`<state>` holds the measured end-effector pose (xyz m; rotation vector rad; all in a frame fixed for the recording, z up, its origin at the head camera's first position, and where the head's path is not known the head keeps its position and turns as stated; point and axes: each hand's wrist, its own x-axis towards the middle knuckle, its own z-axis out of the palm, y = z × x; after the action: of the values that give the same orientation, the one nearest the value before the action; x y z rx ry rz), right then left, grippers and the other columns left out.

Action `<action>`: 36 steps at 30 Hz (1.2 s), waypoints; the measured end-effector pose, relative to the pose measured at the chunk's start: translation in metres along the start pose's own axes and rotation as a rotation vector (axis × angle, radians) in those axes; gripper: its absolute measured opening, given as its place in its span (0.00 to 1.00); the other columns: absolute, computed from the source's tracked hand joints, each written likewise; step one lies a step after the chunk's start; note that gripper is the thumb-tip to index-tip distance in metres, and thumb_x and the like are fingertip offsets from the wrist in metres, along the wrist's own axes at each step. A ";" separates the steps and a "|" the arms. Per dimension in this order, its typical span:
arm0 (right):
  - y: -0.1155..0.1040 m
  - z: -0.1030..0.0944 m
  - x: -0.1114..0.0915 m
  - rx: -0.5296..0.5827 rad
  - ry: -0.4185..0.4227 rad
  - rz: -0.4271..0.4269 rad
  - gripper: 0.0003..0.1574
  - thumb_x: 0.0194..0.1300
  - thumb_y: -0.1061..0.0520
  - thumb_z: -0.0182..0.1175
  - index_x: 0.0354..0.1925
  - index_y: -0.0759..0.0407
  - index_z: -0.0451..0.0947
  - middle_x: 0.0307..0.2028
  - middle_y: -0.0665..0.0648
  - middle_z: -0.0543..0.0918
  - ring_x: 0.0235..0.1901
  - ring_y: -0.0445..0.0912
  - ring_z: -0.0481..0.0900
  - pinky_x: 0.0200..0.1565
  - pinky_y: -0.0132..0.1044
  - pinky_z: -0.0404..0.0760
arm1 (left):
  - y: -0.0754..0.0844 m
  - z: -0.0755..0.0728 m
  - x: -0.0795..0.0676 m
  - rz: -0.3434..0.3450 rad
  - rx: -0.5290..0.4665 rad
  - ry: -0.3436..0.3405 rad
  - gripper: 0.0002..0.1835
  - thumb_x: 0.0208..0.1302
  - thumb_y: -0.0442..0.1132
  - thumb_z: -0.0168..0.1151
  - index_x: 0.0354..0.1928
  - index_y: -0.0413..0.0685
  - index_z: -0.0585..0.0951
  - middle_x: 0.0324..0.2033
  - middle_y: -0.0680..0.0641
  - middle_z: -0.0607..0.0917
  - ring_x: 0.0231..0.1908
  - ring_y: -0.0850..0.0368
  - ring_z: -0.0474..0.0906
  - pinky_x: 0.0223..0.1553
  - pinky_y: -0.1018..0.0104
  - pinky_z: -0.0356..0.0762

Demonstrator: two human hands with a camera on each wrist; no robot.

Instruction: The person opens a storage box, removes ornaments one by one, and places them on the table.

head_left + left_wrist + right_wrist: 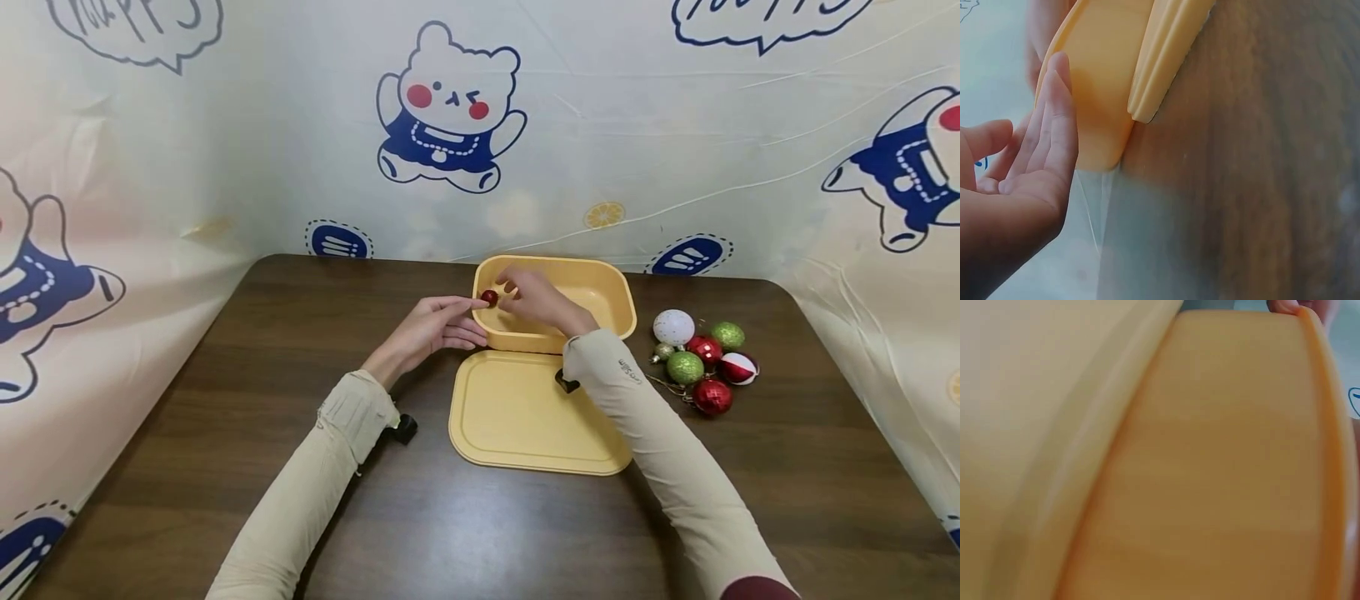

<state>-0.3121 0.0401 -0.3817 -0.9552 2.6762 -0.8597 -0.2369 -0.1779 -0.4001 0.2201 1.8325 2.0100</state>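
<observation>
A yellow box (600,335) without its lid stands at the back of the table, and a small dark red ball ornament (489,297) is at its left end. My left hand (438,325) is at the box's left wall, its fingers extended along the outside and the thumb side at the rim. In the left wrist view, the left hand (1041,144) has straight fingers beside the box wall (1094,94). My right hand (536,296) reaches down into the box with bent fingers, fingertips just right of the red ball and apart from it. The right wrist view shows the box's outer wall (1222,456), its fingers hidden.
The flat yellow lid (525,408) lies directly in front of the box, under the right forearm. To the right is a cluster of ornaments: a white ball (673,327), green balls (685,367) and red balls (712,397). A printed cloth (262,125) hangs behind the table.
</observation>
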 end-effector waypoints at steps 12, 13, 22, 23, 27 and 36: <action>-0.001 0.021 0.010 -0.006 0.036 -0.038 0.13 0.68 0.62 0.62 0.49 0.65 0.82 0.45 0.60 0.86 0.47 0.52 0.82 0.52 0.44 0.79 | 0.000 0.010 0.002 0.010 -0.022 0.076 0.17 0.74 0.33 0.55 0.61 0.35 0.77 0.35 0.38 0.88 0.33 0.50 0.88 0.39 0.58 0.85; -0.002 0.022 0.009 -0.008 0.039 -0.037 0.12 0.68 0.62 0.62 0.49 0.65 0.83 0.45 0.60 0.86 0.47 0.52 0.82 0.51 0.44 0.79 | 0.000 0.011 0.002 0.007 -0.014 0.084 0.17 0.74 0.33 0.56 0.60 0.35 0.78 0.35 0.38 0.88 0.33 0.50 0.88 0.39 0.58 0.85; 0.001 0.020 0.006 0.029 0.053 -0.006 0.11 0.66 0.64 0.63 0.47 0.65 0.83 0.41 0.61 0.87 0.44 0.52 0.84 0.49 0.43 0.81 | 0.001 0.013 0.002 0.001 0.007 0.095 0.18 0.74 0.33 0.55 0.62 0.34 0.76 0.36 0.36 0.88 0.34 0.48 0.88 0.41 0.55 0.85; 0.001 0.020 0.006 0.032 0.050 -0.004 0.11 0.66 0.65 0.63 0.47 0.65 0.83 0.41 0.61 0.87 0.44 0.51 0.84 0.49 0.43 0.81 | 0.001 0.012 0.003 0.000 0.003 0.090 0.18 0.74 0.32 0.55 0.62 0.34 0.76 0.37 0.36 0.88 0.35 0.48 0.88 0.42 0.54 0.85; 0.000 0.018 0.003 0.033 0.047 0.004 0.12 0.66 0.66 0.62 0.48 0.66 0.83 0.42 0.61 0.87 0.45 0.51 0.84 0.51 0.43 0.80 | 0.000 0.012 0.003 -0.008 -0.010 0.079 0.19 0.74 0.32 0.55 0.64 0.34 0.75 0.38 0.35 0.88 0.37 0.46 0.88 0.44 0.51 0.83; 0.001 0.009 -0.013 0.059 0.101 -0.009 0.13 0.65 0.67 0.61 0.48 0.66 0.83 0.43 0.60 0.87 0.44 0.51 0.84 0.51 0.44 0.80 | -0.002 0.010 0.004 -0.021 -0.023 0.092 0.20 0.74 0.33 0.56 0.64 0.34 0.74 0.39 0.35 0.88 0.37 0.44 0.88 0.44 0.51 0.84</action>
<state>-0.2998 0.0444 -0.3902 -0.9361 2.7149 -1.0088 -0.2359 -0.1669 -0.4014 0.1030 1.8571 2.0575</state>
